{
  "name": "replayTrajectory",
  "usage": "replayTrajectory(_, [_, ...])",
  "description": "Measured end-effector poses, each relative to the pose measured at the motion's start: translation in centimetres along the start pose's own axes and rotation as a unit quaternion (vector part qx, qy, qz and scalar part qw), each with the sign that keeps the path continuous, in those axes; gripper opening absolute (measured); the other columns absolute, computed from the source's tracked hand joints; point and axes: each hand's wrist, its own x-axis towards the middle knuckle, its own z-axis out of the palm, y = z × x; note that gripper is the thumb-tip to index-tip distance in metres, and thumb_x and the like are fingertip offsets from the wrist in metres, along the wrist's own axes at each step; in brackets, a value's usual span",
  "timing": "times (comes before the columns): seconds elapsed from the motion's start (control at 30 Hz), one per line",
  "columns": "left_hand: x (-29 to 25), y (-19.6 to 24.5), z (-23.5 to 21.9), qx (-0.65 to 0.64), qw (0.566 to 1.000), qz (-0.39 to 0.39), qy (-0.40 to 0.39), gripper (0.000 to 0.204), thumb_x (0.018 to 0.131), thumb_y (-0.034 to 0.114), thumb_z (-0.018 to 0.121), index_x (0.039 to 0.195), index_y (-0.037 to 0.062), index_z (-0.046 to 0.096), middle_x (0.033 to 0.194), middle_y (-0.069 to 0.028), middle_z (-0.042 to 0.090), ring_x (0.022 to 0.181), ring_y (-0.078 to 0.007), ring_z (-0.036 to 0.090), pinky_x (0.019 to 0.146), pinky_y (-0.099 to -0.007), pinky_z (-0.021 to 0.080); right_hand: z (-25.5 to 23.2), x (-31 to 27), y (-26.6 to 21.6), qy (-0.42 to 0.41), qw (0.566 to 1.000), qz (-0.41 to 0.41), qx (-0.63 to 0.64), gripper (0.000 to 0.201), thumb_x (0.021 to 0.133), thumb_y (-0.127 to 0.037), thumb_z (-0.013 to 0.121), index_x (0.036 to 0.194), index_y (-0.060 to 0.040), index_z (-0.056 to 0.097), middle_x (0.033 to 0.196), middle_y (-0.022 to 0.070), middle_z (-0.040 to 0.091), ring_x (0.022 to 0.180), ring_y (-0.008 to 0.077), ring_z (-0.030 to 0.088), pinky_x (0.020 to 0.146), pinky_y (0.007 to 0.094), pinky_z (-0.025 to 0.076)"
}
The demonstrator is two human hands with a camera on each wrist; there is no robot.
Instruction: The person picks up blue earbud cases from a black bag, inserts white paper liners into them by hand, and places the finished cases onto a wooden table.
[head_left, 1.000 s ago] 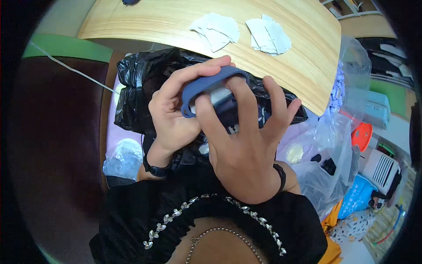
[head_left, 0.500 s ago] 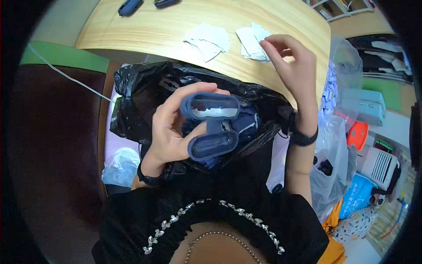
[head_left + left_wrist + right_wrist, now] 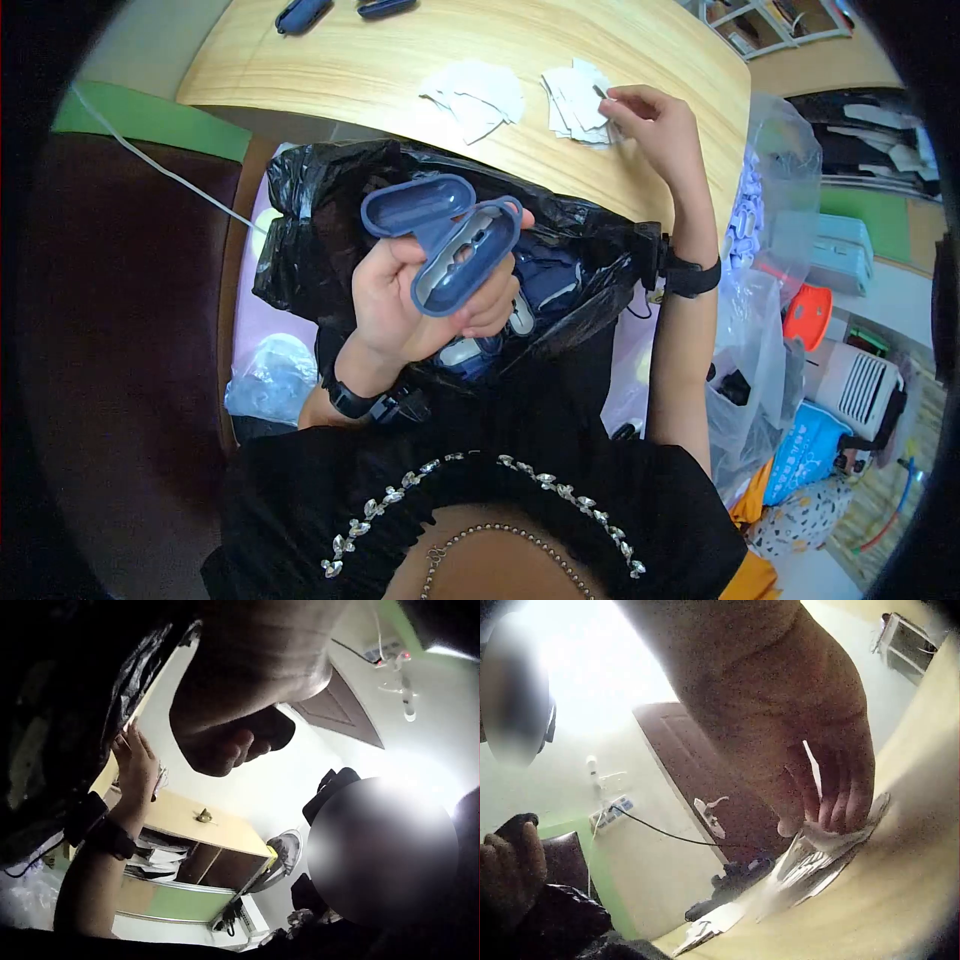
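Note:
My left hand (image 3: 385, 300) grips a navy blue earbud case cover (image 3: 425, 292) above the black plastic bag. Its lid (image 3: 400, 205) is flipped up, and the hollow body faces up with a pale lining inside. On the table, my right hand (image 3: 665, 135) is at the right-hand pile of white paper pieces (image 3: 575, 105). Thumb and fingers come together at the pile's edge and pinch a piece. From the right wrist view, a thin white edge (image 3: 814, 769) shows between the fingers, with the fanned papers (image 3: 802, 870) below them.
Another pile of white paper pieces (image 3: 475, 95) lies to the left on the wooden table (image 3: 330, 80). Two dark blue cases (image 3: 302, 15) sit at the far edge. The black bag (image 3: 310, 240) holds more blue covers (image 3: 545, 275). Clear plastic bags (image 3: 755, 350) are at the right.
My right hand left the case cover and moved to the right-hand paper pile. My left hand has turned the cover, now with its lid to the upper left.

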Motion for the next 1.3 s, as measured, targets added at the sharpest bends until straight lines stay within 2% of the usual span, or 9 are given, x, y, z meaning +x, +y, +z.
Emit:
replayTrajectory(0.23, [0.2,0.2,0.0,-0.001,1.0,0.019,0.004,0.061,0.083,0.033,0.034,0.131,-0.0048,0.035,0.056,-0.0037,0.037,0.049,-0.0137,0.031,0.047,-0.0278,0.027,-0.5,-0.2,0.1,0.026,0.997,0.046,0.057,0.025,0.083,-0.016,0.067,0.098,0.0051,0.067,0.078,0.0076,0.067,0.068,0.0115,0.061,0.064,0.0237,0.048])
replayTrajectory(0.4, [0.9,-0.2,0.7,0.054,0.983,0.13,0.122,0.058,0.083,0.033,0.032,0.126,-0.0053,0.039,0.062,-0.0042,0.038,0.056,-0.0158,0.035,0.057,-0.0315,0.032,-2.0,-5.6,-6.5,0.229,0.973,-0.033,0.024,0.015,0.08,-0.012,0.068,0.088,0.0002,0.069,0.074,0.0069,0.068,0.066,0.0125,0.062,0.063,0.0241,0.049])
replayTrajectory(0.5, [2.1,-0.9,1.4,0.065,0.94,0.225,0.249,0.056,0.083,0.033,0.032,0.123,-0.0045,0.043,0.068,-0.0049,0.038,0.062,-0.0179,0.038,0.067,-0.0352,0.035,-0.5,-12.4,-12.0,0.152,0.97,-0.192,0.001,0.006,0.079,-0.007,0.067,0.081,-0.0009,0.067,0.074,0.0091,0.065,0.068,0.0177,0.063,0.063,0.0271,0.05])
replayTrajectory(0.63, [2.1,-1.2,1.1,-0.002,0.959,0.226,0.171,0.057,0.085,0.037,0.033,0.126,-0.0012,0.042,0.069,-0.0045,0.035,0.058,-0.0165,0.038,0.057,-0.033,0.038,3.3,-16.3,-12.9,0.007,0.923,-0.385,-0.019,0.022,0.07,-0.001,0.069,0.091,0.0031,0.066,0.08,0.0132,0.062,0.072,0.0249,0.062,0.062,0.0332,0.051])
replayTrajectory(0.8, [0.8,-0.3,-0.6,-0.059,0.987,0.142,0.037,0.057,0.086,0.038,0.036,0.128,-0.0001,0.041,0.066,-0.0033,0.034,0.051,-0.0126,0.035,0.045,-0.0264,0.032,1.6,-16.4,-13.3,-0.117,0.919,-0.295,0.232,0.031,0.061,-0.001,0.069,0.092,0.0039,0.067,0.081,0.0147,0.063,0.073,0.029,0.062,0.06,0.0327,0.051])
replayTrajectory(0.87, [0.6,0.2,-0.3,-0.054,0.989,0.115,0.075,0.054,0.087,0.038,0.035,0.125,0.0,0.044,0.068,-0.0038,0.038,0.051,-0.0126,0.037,0.045,-0.0262,0.034,0.2,-15.6,-12.6,0.038,0.912,-0.325,0.246,0.027,0.063,-0.001,0.069,0.09,0.0008,0.069,0.083,0.0121,0.064,0.073,0.0268,0.062,0.061,0.0322,0.051])
replayTrajectory(0.93, [0.5,0.3,0.4,-0.039,0.987,0.091,0.126,0.052,0.088,0.038,0.034,0.122,0.0001,0.047,0.071,-0.0043,0.042,0.051,-0.0125,0.04,0.044,-0.0259,0.035,-0.6,-15.1,-13.9,0.154,0.898,-0.412,0.01,0.026,0.061,-0.003,0.073,0.087,-0.0008,0.068,0.084,0.0118,0.064,0.078,0.0283,0.063,0.066,0.038,0.052])
replayTrajectory(1.03, [0.4,0.4,1.4,-0.007,0.978,0.075,0.197,0.05,0.089,0.037,0.033,0.117,0.0002,0.051,0.074,-0.005,0.049,0.052,-0.0124,0.044,0.043,-0.0255,0.036,0.4,-15.6,-15.4,0.114,0.859,-0.452,-0.212,0.029,0.061,-0.009,0.073,0.09,-0.0068,0.07,0.094,0.0064,0.064,0.093,0.0252,0.062,0.084,0.0422,0.048])
replayTrajectory(1.3, [0.4,0.0,1.7,0.026,0.961,0.036,0.273,0.048,0.091,0.036,0.031,0.105,0.0009,0.06,0.082,-0.0059,0.063,0.051,-0.0114,0.051,0.04,-0.0244,0.038,2.3,-14.6,-14.4,0.049,0.839,-0.501,-0.208,0.028,0.06,-0.009,0.064,0.087,-0.0012,0.068,0.089,0.0081,0.061,0.088,0.0231,0.062,0.093,0.0476,0.045])
